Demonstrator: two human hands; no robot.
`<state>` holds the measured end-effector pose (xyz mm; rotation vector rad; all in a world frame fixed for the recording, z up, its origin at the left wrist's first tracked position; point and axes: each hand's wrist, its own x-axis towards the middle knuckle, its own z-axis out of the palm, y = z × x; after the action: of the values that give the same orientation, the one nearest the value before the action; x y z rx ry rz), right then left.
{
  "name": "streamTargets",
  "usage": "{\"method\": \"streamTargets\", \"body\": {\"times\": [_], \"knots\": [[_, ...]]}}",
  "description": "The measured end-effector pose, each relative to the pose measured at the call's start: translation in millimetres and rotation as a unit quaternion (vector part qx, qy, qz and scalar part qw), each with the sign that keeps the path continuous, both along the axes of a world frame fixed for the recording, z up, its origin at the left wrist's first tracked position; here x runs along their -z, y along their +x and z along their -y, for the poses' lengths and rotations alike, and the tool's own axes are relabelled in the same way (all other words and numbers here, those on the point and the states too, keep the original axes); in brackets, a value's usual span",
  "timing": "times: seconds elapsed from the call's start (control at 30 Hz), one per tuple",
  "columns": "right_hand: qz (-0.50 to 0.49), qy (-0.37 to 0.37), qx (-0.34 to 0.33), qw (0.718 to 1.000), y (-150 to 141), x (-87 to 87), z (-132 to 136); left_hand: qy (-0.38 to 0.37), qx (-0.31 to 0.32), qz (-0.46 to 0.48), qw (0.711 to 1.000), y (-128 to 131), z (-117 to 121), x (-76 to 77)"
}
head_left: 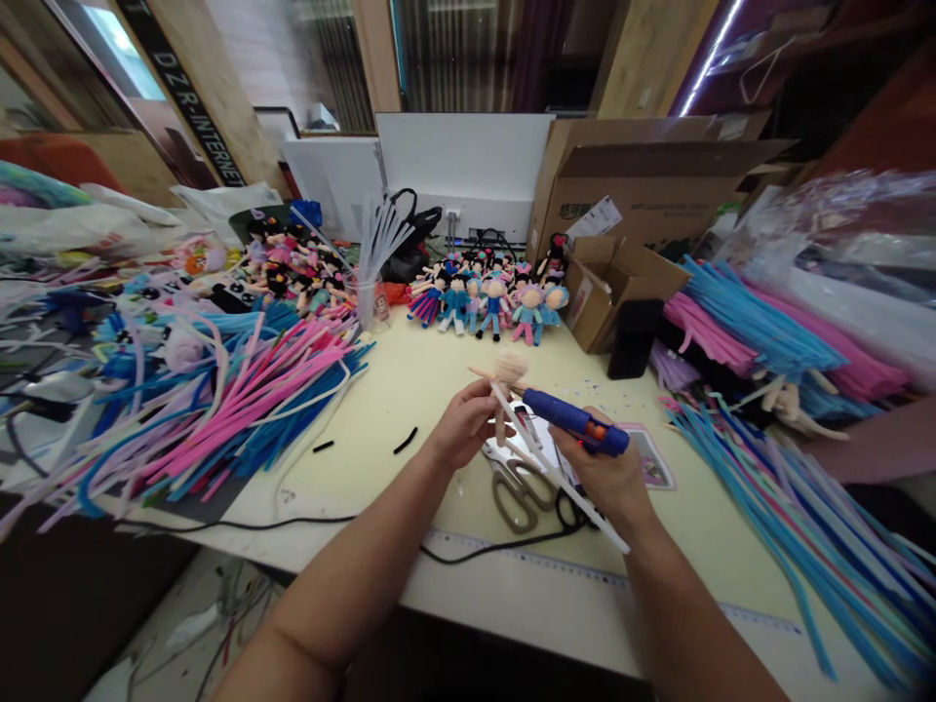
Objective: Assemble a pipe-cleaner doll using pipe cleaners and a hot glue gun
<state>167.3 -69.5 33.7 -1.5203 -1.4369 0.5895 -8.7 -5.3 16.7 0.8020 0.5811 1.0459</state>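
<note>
Glue gun: long axis 4-to-10 o'clock, nozzle at 10. Right hand clamped round it, left hand pinching pale figure.

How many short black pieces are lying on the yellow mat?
2: a shorter piece on the left and a longer one to its right, nearer the left hand. More may be hidden.

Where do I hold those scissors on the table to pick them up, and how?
I'd take the scissors by their brown handle loops, coming from the near edge of the table. They look laid flat, with the loops toward that edge and the blades pointing away, so the open rings should be easy to pinch. Mind the black cord close by.
</note>
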Motion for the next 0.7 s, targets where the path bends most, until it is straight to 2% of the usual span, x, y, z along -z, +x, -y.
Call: {"method": "streamTargets", "body": {"times": [0.7], "knots": [[0.006, 0.004, -0.001, 1.000, -0.2, 0.1, -1.2, 0.002, -0.003, 0.006, 1.000, -1.0, -1.8, 2.2]]}}
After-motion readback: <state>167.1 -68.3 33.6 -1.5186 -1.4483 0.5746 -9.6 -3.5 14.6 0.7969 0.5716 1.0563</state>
